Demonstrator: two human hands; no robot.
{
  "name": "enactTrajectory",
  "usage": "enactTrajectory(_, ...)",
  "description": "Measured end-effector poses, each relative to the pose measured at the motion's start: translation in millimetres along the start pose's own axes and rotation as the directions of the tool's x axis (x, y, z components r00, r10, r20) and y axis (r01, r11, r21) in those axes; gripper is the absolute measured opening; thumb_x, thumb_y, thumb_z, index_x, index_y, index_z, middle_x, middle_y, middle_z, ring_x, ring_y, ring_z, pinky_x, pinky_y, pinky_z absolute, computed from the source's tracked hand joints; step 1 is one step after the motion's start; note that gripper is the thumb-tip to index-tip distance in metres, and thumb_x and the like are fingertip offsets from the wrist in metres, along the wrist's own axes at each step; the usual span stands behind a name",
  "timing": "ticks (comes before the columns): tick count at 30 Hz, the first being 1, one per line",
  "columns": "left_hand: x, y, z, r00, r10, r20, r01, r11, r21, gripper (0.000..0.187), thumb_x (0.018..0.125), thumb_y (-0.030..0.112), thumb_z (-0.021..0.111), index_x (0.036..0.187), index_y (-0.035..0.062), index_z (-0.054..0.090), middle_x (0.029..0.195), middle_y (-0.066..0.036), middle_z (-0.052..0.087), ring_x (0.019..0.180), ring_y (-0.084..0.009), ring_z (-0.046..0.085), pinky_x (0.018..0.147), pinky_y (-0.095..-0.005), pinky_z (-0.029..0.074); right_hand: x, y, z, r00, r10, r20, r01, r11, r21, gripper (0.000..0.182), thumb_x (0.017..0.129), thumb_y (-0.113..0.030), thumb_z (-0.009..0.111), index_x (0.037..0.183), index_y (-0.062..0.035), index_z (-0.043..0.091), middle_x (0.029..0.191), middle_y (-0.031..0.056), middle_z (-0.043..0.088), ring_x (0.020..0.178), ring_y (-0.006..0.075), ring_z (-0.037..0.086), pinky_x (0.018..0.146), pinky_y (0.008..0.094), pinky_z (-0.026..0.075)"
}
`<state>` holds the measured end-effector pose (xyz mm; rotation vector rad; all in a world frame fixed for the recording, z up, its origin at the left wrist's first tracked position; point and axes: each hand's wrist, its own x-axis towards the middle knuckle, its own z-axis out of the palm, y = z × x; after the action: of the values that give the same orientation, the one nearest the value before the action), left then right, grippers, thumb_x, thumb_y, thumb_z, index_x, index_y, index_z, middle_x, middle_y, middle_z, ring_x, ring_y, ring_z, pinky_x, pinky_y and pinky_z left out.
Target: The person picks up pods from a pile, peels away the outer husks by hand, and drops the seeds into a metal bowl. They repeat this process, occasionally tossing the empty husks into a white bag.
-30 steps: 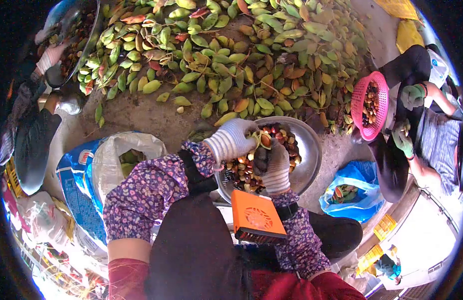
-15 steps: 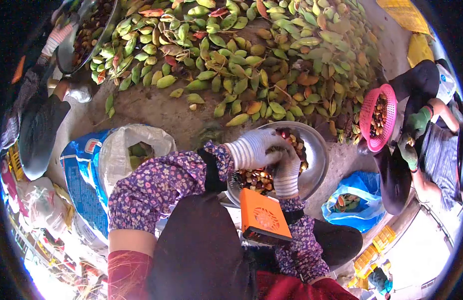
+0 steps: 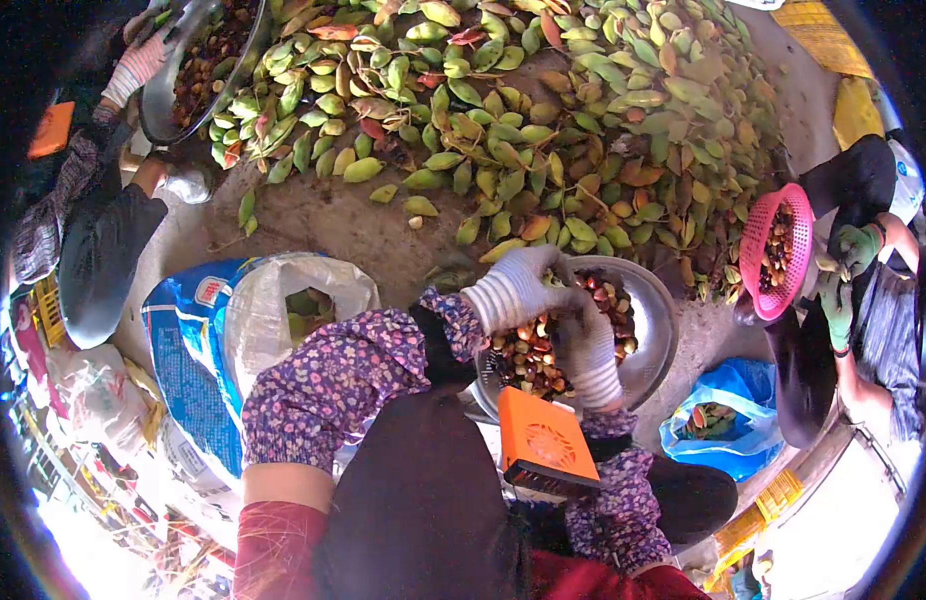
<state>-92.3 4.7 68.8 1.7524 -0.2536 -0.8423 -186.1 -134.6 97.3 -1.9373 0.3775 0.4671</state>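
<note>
My left hand [image 3: 517, 290], in a white striped glove with a floral sleeve cover, is bent over a steel bowl [image 3: 662, 335]. My right hand [image 3: 592, 362], gloved the same way, meets it from the near side with the fingertips together. Both hands look closed; whatever lies between the fingers is hidden and blurred. Below them, the bowl holds brown and yellowish nuts [image 3: 528, 358]. An orange box with a fan-shaped grille [image 3: 549, 440] sits by my right forearm, above my lap.
A big heap of green pods [image 3: 503, 130] spreads ahead. A blue-and-white sack [image 3: 198, 360] stands left, a blue plastic bag [image 3: 733, 455] right. Beyond it, a co-worker's gloved hands [image 3: 845, 270] are beside a pink basket [image 3: 773, 285]. Another person's gloved hand [image 3: 138, 68] is at a pan [image 3: 158, 110].
The whole view has shifted slightly right. My hands stay together over the bowl, with the fingers slightly rearranged. At right, the co-worker's hands have moved a little.
</note>
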Motion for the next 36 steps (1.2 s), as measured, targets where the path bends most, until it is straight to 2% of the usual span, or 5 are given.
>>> enactTrajectory(5, -3, 1, -17, 0.999, -0.046, -0.003, 0.045, 0.994, -0.1, 0.035, 0.066, 0.023, 0.068, 0.091, -0.0001, 0.061, 0.087, -0.018, 0.063, 0.083, -0.0293, 0.061, 0.076, -0.0345, 0.047, -2, -11, 11, 0.987, -0.14, -0.073, 0.133, 0.986, -0.099, 0.031, 0.086, -0.005, 0.049, 0.116, 0.0029, 0.05, 0.101, 0.0194, 0.061, 0.095, 0.0279, 0.06, 0.082, 0.0326, 0.045)
enactTrajectory(11, 12, -40, -115, 0.72, 0.09, -0.688, 0.179, 0.934, 0.31, 0.027, 0.077, 0.025, 0.062, 0.086, -0.0007, 0.063, 0.082, -0.018, 0.065, 0.075, -0.0313, 0.064, 0.071, -0.034, 0.049, -2, 14, -2, 0.984, 0.048, -0.17, -0.043, 0.999, 0.034, 0.027, 0.087, -0.004, 0.047, 0.113, 0.0002, 0.054, 0.088, 0.0025, 0.059, 0.068, 0.006, 0.048, 0.062, 0.0201, 0.042)
enactTrajectory(25, 56, -74, -195, 0.857, 0.071, -0.511, 0.458, 0.349, 0.817, 0.024, 0.084, 0.014, 0.047, 0.105, 0.0104, 0.055, 0.106, -0.015, 0.057, 0.096, -0.0334, 0.059, 0.077, -0.0424, 0.05, -2, 29, 4, 0.986, 0.06, -0.158, -0.066, 0.997, -0.029, 0.022, 0.087, -0.011, 0.054, 0.106, 0.0005, 0.057, 0.093, 0.0151, 0.064, 0.086, 0.0205, 0.061, 0.076, 0.0303, 0.047)
enactTrajectory(33, 27, -53, -179, 0.753, -0.113, -0.648, 0.534, 0.681, 0.502, 0.045, 0.072, 0.03, 0.066, 0.109, 0.0064, 0.057, 0.096, -0.018, 0.064, 0.093, -0.0332, 0.06, 0.084, -0.0372, 0.047, 0, 22, 10, 0.981, -0.044, -0.189, 0.031, 0.997, -0.07, 0.021, 0.089, -0.011, 0.048, 0.104, 0.0008, 0.058, 0.067, 0.0013, 0.053, 0.058, 0.0067, 0.045, 0.053, 0.0224, 0.039)
enactTrajectory(36, 14, -57, -171, 0.811, -0.095, -0.578, 0.172, 0.982, 0.08, 0.04, 0.072, 0.031, 0.067, 0.104, 0.0057, 0.064, 0.094, -0.015, 0.065, 0.086, -0.0265, 0.063, 0.076, -0.0323, 0.048, 1, 9, 13, 0.985, 0.005, -0.175, -0.003, 1.0, 0.011, 0.02, 0.088, -0.01, 0.049, 0.103, 0.0005, 0.058, 0.068, 0.0009, 0.053, 0.058, 0.0064, 0.045, 0.052, 0.0221, 0.038)
